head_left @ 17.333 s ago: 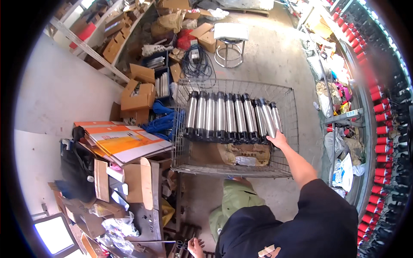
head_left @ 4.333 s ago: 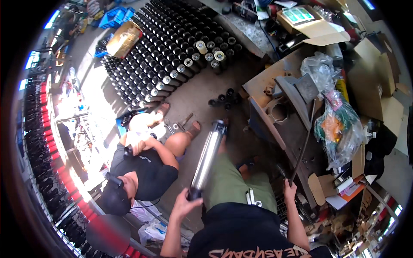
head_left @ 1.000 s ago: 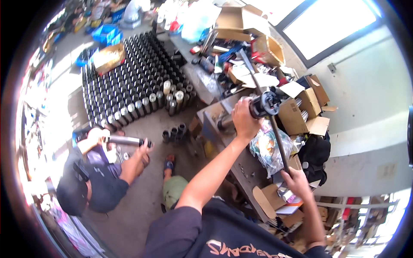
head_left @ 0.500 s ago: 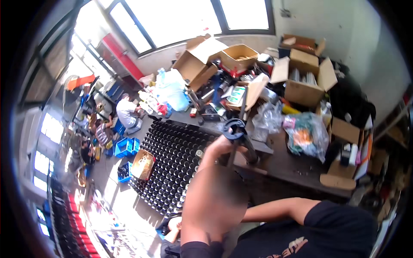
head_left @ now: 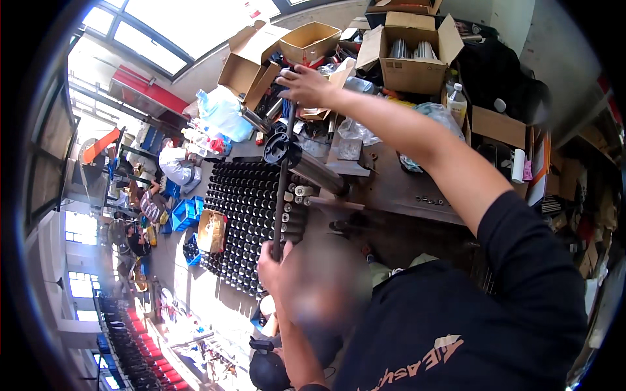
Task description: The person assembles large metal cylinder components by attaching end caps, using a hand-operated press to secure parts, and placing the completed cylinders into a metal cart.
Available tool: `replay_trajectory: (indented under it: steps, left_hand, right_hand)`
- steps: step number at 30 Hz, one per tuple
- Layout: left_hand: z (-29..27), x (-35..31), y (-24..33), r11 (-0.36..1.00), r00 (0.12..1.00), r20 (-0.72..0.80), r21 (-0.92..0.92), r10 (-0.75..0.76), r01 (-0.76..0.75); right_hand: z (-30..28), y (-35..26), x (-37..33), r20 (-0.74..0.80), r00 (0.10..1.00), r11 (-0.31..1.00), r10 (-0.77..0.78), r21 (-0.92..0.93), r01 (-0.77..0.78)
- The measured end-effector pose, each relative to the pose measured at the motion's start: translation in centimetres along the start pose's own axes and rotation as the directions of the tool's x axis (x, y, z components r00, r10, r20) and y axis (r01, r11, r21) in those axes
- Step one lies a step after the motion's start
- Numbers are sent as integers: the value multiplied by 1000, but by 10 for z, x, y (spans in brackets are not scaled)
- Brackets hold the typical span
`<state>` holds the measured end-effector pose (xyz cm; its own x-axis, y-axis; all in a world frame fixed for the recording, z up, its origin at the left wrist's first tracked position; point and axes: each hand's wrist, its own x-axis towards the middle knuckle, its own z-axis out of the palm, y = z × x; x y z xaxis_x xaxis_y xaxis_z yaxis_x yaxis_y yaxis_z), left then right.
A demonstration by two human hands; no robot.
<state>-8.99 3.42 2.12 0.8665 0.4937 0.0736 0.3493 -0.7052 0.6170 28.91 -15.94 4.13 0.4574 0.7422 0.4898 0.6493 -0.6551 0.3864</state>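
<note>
A long dark bar [head_left: 282, 208] runs through a black slotted ring-shaped fitting [head_left: 276, 148] at the end of a shiny metal cylinder [head_left: 319, 173]. The cylinder lies at a slant by the edge of the dark workbench [head_left: 404, 189]. My left hand [head_left: 271, 264] is closed around the near end of the bar. At the bar's far end is my right hand [head_left: 306, 86], its fingers spread and its palm side against or close to the bar. Contact there is hard to make out.
Left of the bench stand rows of black-topped cylinders [head_left: 241, 221], with a box [head_left: 212, 231] and blue crates [head_left: 186, 215] beyond. Cardboard boxes [head_left: 417, 68], plastic bags and tools crowd the bench. A person in a black cap [head_left: 267, 371] is close by at the lower left.
My hands, close together near the fitting before, are now apart at the bar's two ends. My right arm has stretched far forward. The whole view has turned and shifted.
</note>
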Motion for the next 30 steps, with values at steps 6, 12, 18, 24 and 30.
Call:
replay_trajectory:
  steps: [6, 12, 18, 24, 30]
  left_hand:
    - [58, 68, 85, 682, 985, -171, 723, 19, 112]
    - [63, 94, 59, 491, 933, -192, 871, 305, 19]
    - [22, 239, -49, 438, 516, -85, 657, 852, -614]
    - [70, 282, -12, 515, 440, -272, 535, 856, -670]
    - [105, 283, -13, 698, 450, -535, 511, 715, -502]
  right_hand:
    - [68, 58, 9, 307, 916, 949, 259, 97, -301]
    - [78, 52, -32, 194, 830, 804, 523, 210, -556]
    - [-73, -31, -200, -21, 781, 751, 624, 291, -592]
    - [-128, -56, -233, 147, 785, 759, 602, 201, -619]
    - [-138, 39, -174, 693, 661, 709, -288, 618, -339]
